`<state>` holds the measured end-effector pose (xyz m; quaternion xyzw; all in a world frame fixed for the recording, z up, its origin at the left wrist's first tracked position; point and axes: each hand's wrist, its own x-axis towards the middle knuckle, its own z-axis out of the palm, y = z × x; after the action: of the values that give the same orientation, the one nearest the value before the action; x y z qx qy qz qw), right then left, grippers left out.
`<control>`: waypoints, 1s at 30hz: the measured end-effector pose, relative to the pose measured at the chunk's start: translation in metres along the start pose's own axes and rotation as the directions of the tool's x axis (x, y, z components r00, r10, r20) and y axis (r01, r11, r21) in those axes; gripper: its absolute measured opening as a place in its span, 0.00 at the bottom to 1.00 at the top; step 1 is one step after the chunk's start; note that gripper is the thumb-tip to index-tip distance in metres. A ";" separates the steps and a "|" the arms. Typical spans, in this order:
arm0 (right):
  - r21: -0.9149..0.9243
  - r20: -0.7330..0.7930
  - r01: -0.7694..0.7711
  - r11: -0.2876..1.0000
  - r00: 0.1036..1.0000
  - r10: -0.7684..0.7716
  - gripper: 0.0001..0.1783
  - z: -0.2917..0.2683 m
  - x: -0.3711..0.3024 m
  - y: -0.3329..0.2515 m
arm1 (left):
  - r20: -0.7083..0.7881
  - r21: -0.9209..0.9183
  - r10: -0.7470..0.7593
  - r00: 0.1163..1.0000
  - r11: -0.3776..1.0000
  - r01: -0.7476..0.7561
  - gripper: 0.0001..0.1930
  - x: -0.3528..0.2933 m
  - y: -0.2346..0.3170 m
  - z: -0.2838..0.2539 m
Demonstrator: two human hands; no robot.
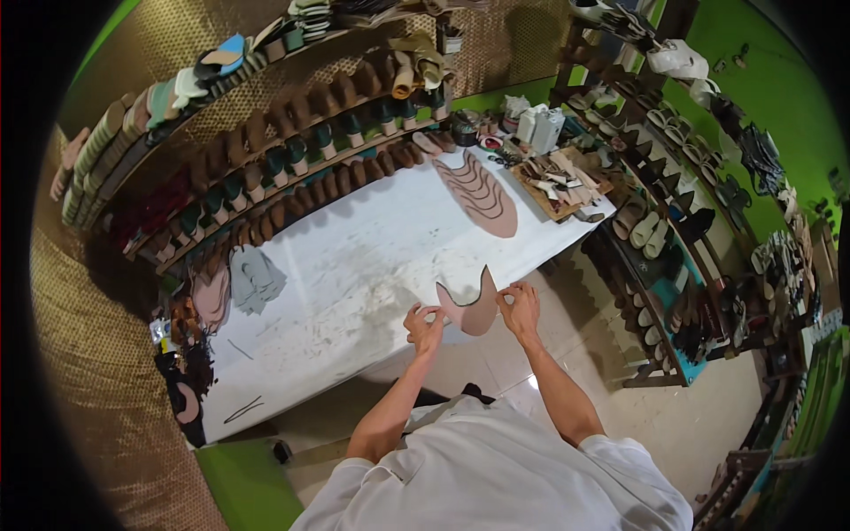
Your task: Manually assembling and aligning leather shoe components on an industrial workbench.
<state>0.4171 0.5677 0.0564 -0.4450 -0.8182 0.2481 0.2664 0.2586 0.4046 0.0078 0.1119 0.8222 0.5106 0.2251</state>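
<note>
Between my two hands is a flat pinkish-beige shoe upper piece [475, 317], curved like a U with two pointed ends and a dark line along its inner edge. It is held up over the near edge of the white worktable [345, 265]. My left hand [425, 327] pinches its left side between thumb and fingers. On the opposite side, my right hand [521, 310] grips the edge near the right point. Farther back on the table, several similar pink pieces [487, 212] lie overlapped in a row, their dark edges showing.
Shelves of brown and dark green shoes [274, 164] line the table's far side. A wooden tray of scraps [558, 181] sits at the right end, near white containers [540, 126]. Grey pieces [257, 279] and pink pieces [210, 292] lie at left. A shoe rack [660, 257] stands right.
</note>
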 end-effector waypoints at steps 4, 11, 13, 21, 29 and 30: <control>-0.048 -0.058 -0.005 0.999 0.998 0.002 0.06 -0.029 0.032 0.031 | 0.064 0.052 0.024 0.998 0.998 -0.027 0.12 -0.003 0.031 0.048; -0.179 -0.161 0.113 0.977 0.977 -0.142 0.07 -0.051 0.089 0.070 | 0.071 0.154 0.030 0.997 0.987 -0.041 0.12 0.017 0.073 0.105; -0.233 -0.100 0.140 0.962 0.981 -0.166 0.06 -0.046 0.109 0.083 | 0.064 0.143 0.045 0.997 0.988 -0.053 0.10 0.031 0.077 0.122; -0.204 0.043 0.144 0.968 0.990 -0.138 0.05 -0.025 0.184 0.123 | -0.003 0.167 0.019 1.000 0.986 -0.018 0.09 0.084 0.085 0.179; -0.172 0.119 0.177 0.969 0.980 -0.158 0.05 -0.004 0.243 0.136 | -0.058 0.229 0.000 0.998 0.973 0.013 0.07 0.116 0.084 0.217; -0.179 0.123 0.203 0.963 0.975 -0.183 0.05 -0.001 0.249 0.140 | -0.082 0.237 -0.002 0.997 0.971 0.021 0.07 0.120 0.086 0.222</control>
<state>0.3867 0.8493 0.0207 -0.3727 -0.8906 0.1645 0.2022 0.2577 0.6681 -0.0303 0.1126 0.8865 0.4113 0.1795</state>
